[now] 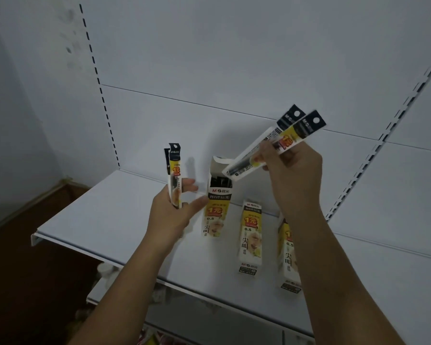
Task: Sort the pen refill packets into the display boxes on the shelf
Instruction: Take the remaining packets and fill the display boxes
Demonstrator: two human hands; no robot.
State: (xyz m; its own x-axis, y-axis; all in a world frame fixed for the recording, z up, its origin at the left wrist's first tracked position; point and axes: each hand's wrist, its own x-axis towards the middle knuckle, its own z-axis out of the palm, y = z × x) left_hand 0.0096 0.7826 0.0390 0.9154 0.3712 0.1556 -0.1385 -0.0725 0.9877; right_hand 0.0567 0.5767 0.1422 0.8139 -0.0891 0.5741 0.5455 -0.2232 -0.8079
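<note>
Three yellow-and-white display boxes stand on the white shelf (105, 220). The left box (215, 210) has its top flap open and dark packets inside. The middle box (251, 237) stands to its right, and my right forearm partly hides the right box (288, 255). My left hand (172, 215) holds two pen refill packets (174, 175) upright, just left of the open box, with its fingers stretched toward that box. My right hand (291, 170) pinches two more refill packets (271, 145), tilted, their lower ends right above the open box.
White slotted uprights (102, 95) run up the back panel on the left and on the right (383, 140). A lower shelf (184, 302) shows beneath the front edge. Dark brown floor (35, 270) lies to the left.
</note>
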